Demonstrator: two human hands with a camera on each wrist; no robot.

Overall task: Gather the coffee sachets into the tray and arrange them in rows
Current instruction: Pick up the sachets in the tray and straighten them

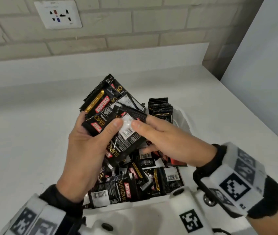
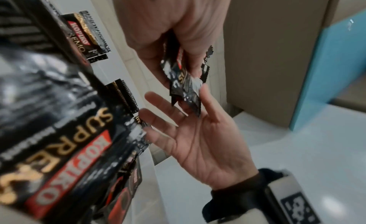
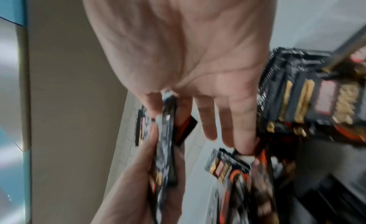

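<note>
The left hand [image 1: 85, 150] grips a fanned bundle of sachets [image 1: 111, 112] above the tray [image 1: 184, 119], thumb curled over it, while the right hand [image 1: 165, 141] pinches the bundle's edge between thumb and forefinger. The fan is loose (foil is slick), so a sachet could slide out into the jumbled pile [image 1: 143, 180] below. Only the left wrist view shows the right hand's other fingers spread beneath; only the head view shows the neat upright row [image 1: 161, 107].

White countertop [image 1: 33, 133], brick-pattern wall [image 1: 134, 22], white wall socket [image 1: 58, 14], blue panel [image 2: 326, 71]
</note>
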